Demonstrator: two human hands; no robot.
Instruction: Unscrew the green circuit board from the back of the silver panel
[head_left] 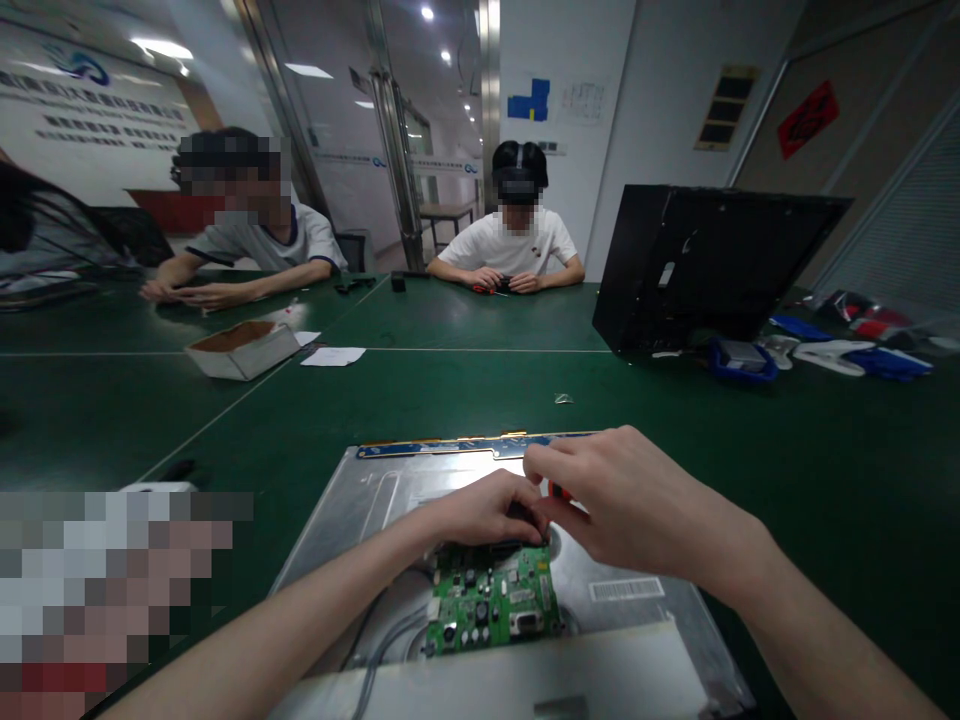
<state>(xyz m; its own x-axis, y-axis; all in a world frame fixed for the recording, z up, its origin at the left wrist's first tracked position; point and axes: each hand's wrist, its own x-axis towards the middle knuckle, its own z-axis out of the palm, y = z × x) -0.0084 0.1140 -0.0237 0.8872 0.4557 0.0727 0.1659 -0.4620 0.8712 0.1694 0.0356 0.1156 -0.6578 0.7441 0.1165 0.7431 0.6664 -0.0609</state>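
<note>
A flat metal display panel [622, 560] lies back side up on the table in front of me. On its middle sits a green circuit board [495, 600], with grey cables running off its left side. My left hand [499, 510] rests at the board's upper edge, fingertips pinched together over its top right corner; what they hold is hidden. Just right of it, my right hand [607, 490] is closed around a red-and-black handle [559, 490], seemingly a screwdriver, mostly covered by the fingers. A narrow blue circuit strip [427, 450] runs along the panel's far edge.
A black monitor housing [720, 270] stands at the back right, beside a blue tray [742, 360] and some tools. At the left are an open white box [244, 350] and paper [334, 356]. Two people sit across the table; another person, blurred out, is close at my left.
</note>
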